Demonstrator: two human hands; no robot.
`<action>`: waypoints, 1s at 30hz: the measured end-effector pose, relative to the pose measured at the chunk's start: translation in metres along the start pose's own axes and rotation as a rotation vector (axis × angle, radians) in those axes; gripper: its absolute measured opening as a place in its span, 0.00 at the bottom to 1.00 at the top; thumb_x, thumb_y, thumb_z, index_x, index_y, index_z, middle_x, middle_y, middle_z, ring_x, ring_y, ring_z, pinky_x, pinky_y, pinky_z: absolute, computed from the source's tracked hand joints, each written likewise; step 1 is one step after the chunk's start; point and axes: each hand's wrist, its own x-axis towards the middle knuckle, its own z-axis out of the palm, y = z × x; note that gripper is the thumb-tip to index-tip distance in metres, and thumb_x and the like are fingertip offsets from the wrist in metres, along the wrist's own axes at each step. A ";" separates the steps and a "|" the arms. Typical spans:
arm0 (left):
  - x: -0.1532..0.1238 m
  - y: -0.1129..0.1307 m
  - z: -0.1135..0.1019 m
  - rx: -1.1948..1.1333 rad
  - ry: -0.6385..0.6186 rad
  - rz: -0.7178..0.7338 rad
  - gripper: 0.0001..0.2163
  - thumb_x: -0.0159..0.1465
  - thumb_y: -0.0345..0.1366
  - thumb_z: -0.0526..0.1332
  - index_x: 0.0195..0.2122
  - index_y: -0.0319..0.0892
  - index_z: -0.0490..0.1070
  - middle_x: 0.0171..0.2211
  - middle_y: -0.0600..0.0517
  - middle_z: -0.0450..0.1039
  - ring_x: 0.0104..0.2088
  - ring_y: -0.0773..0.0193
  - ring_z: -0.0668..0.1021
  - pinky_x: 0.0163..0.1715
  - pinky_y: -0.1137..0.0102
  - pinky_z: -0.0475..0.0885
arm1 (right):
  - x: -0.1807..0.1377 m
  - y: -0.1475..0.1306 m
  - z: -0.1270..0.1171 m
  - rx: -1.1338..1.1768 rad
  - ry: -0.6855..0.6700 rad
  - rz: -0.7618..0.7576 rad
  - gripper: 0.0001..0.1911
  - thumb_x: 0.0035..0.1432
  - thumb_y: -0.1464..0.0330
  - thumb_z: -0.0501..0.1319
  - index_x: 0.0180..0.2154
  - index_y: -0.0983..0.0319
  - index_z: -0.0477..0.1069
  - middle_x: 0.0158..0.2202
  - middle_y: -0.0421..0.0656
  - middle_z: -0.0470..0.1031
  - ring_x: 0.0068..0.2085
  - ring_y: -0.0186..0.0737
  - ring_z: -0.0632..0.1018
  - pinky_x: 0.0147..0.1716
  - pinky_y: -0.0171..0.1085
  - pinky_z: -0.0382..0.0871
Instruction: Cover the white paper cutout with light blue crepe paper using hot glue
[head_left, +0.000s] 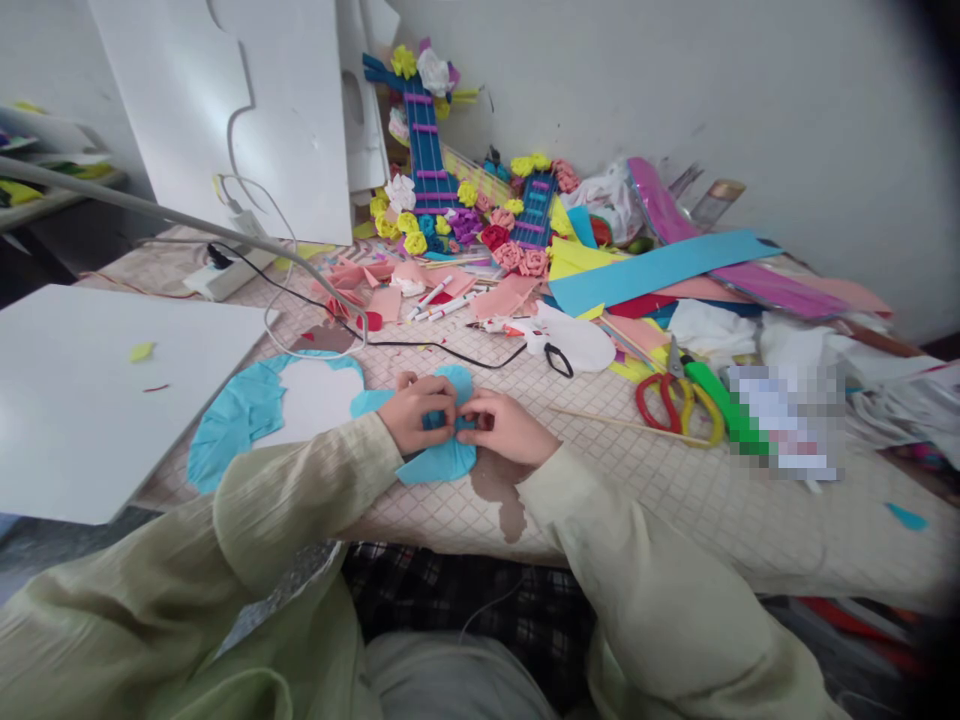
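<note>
Both of my hands meet over a piece of light blue crepe paper [442,462] near the table's front edge. With bent fingers, my left hand [418,412] pinches the paper from the left. Opposite it, my right hand [504,428] presses thumb and fingertips onto the same paper. Parts of the sheet stick out above and below the fingers; the gripped spot is mostly hidden. Left of my hands lies a rounded white cutout [319,393], partly covered with pleated blue crepe paper [236,425].
Scissors [679,400] with red and yellow handles lie to the right, near a thin wooden stick [600,418]. A glue gun [517,328] with a black cord rests behind my hands. Paper-flower decorations [457,215] crowd the back. A white board [112,390] covers the left side.
</note>
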 end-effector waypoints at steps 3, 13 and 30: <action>0.000 0.001 0.000 0.012 -0.007 0.000 0.04 0.54 0.33 0.57 0.24 0.39 0.68 0.33 0.51 0.66 0.36 0.62 0.70 0.40 0.62 0.53 | -0.001 -0.002 -0.001 0.002 -0.013 -0.011 0.12 0.43 0.74 0.65 0.35 0.65 0.73 0.30 0.38 0.65 0.25 0.26 0.64 0.27 0.31 0.61; 0.000 0.005 -0.002 0.046 -0.019 -0.005 0.03 0.54 0.30 0.56 0.24 0.39 0.66 0.34 0.53 0.66 0.36 0.63 0.69 0.40 0.63 0.51 | -0.002 -0.002 0.003 -0.037 0.035 -0.010 0.12 0.42 0.75 0.63 0.34 0.63 0.73 0.30 0.37 0.65 0.25 0.26 0.64 0.27 0.31 0.61; 0.004 -0.003 0.001 -0.083 -0.018 -0.048 0.04 0.51 0.33 0.60 0.24 0.41 0.65 0.32 0.52 0.67 0.36 0.62 0.70 0.41 0.63 0.58 | 0.002 -0.005 -0.001 -0.087 -0.026 0.047 0.17 0.37 0.69 0.69 0.33 0.63 0.70 0.28 0.35 0.63 0.25 0.26 0.63 0.25 0.30 0.58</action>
